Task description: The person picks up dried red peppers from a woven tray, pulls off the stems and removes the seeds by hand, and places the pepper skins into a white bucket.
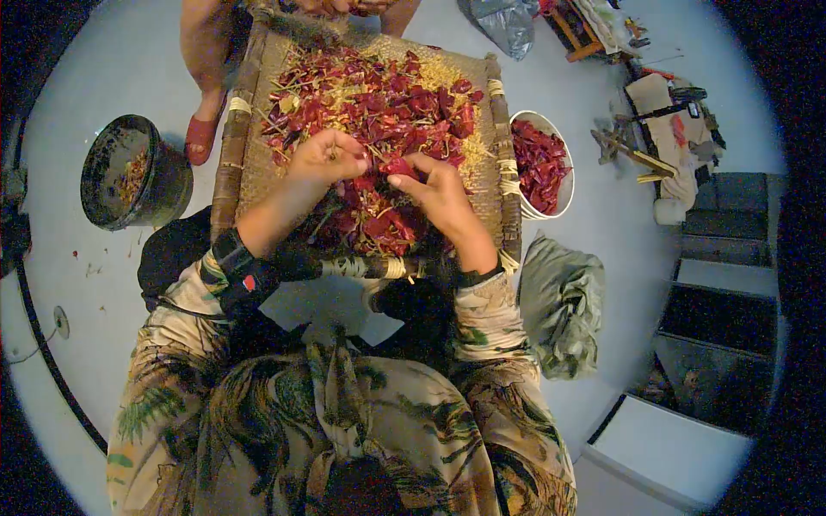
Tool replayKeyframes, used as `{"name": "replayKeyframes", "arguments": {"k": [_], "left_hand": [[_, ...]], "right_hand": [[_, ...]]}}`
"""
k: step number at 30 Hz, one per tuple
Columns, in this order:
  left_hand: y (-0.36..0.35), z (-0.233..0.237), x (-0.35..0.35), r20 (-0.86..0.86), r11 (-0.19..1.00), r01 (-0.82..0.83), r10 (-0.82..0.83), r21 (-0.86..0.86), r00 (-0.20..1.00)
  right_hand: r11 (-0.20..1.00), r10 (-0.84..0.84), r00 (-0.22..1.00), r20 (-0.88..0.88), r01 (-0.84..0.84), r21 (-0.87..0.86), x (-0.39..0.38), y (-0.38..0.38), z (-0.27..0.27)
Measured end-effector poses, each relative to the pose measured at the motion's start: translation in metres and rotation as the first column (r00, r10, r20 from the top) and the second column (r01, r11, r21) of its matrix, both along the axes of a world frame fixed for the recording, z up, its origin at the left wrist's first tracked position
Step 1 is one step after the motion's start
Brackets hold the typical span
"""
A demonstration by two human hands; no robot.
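Two bare hands work over one woven tray (508, 163). The right hand (435, 186) grips one red pepper (397, 168) between thumb and fingers, above the near half of the tray. The left hand (322, 160) is just beside it with its fingers bent inward; whether anything sits between those fingertips I cannot tell. One dark band (231, 249) circles the left wrist, and two patterned sleeves (488, 314) cover the forearms.

Beneath both hands lies one broad heap of red peppers (370, 99), too many and too tangled to count. Loose yellow seeds (437, 72), also past counting, gather mostly along the far and right parts of the tray.

Two buckets stand on the floor, one on each side: a black bucket (175, 185) to the left, with some scraps (133, 175) in it, and a white bucket (552, 127) to the right, holding many red pieces (540, 168). Two bags show, a greenish bag (564, 305) near the tray's right corner and a grey bag (503, 24) farther off. One other person sits across the tray, one red slipper (201, 136) visible, their hands cut off by the top edge.
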State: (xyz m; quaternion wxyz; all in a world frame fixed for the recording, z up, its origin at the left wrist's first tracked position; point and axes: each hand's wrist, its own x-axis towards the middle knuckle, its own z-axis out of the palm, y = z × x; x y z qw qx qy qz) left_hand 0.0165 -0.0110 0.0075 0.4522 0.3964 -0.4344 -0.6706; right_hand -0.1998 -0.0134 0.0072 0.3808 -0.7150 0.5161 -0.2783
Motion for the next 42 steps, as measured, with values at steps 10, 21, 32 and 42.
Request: {"name": "replayKeyframes", "arguments": {"k": [10, 21, 32, 42], "left_hand": [[-0.001, 0.003, -0.001, 0.341, 0.889, 0.043, 0.130, -0.456, 0.931], [0.008, 0.031, 0.008, 0.346, 0.712, 0.066, 0.256, -0.699, 0.903], [0.019, 0.036, 0.001, 0.090, 0.972, -0.108, 0.129, -0.208, 0.987], [0.009, 0.028, 0.015, -0.365, 0.926, 0.181, -0.051, 0.332, 0.930]], "right_hand": [[0.994, 0.029, 0.956, 0.292, -0.058, 0.093, 0.030, 0.017, 0.018], [0.963, 0.087, 0.918, 0.388, -0.177, 0.203, 0.044, 0.024, 0.022], [0.984, 0.075, 0.925, 0.372, -0.128, 0.122, 0.057, 0.035, 0.036], [0.844, 0.236, 0.969, -0.066, -0.239, -0.481, 0.051, 0.029, 0.028]]}}
